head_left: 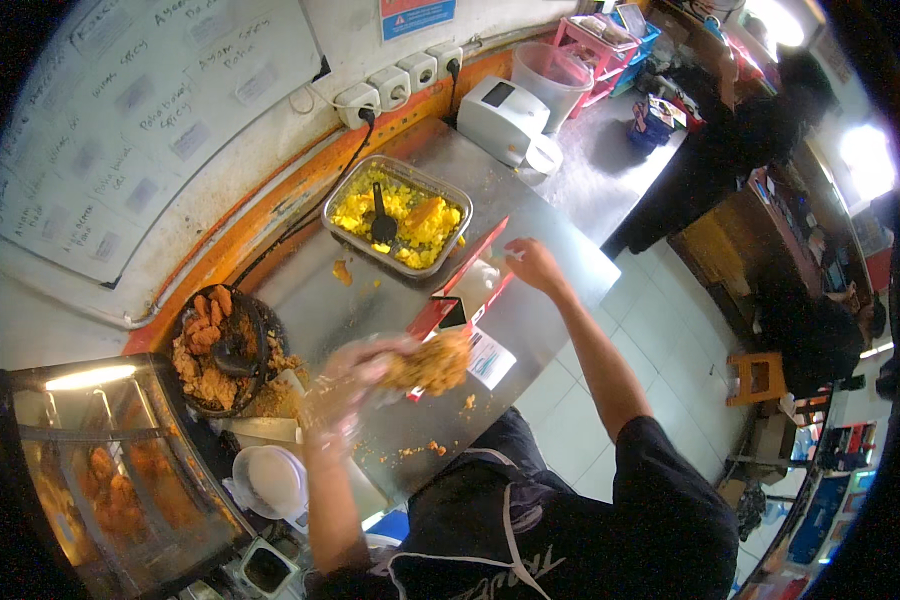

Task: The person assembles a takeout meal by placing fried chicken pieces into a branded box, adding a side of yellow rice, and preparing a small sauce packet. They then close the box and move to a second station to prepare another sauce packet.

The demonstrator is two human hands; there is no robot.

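Observation:
My left hand (355,372), in a clear plastic glove, is closed around a piece of fried chicken (433,365), crusted and golden brown. It is held over the near end of an open red cardboard box (478,282) with a pale inside. A dark square patch shows within the box; I cannot make out what it is. At the box's far right end, my bare right hand (536,267) has its fingers bent and pinching the edge. Partly under the box lies a printed white paper slip (491,358).
Behind the box stands a clear tray (342,232) of yellow food with a black scoop. To the left are a black bowl (270,385) of fried chicken and a lit glass warming cabinet (120,480). A white printer (500,115) stands farther back. Crumbs dot the steel table (560,225).

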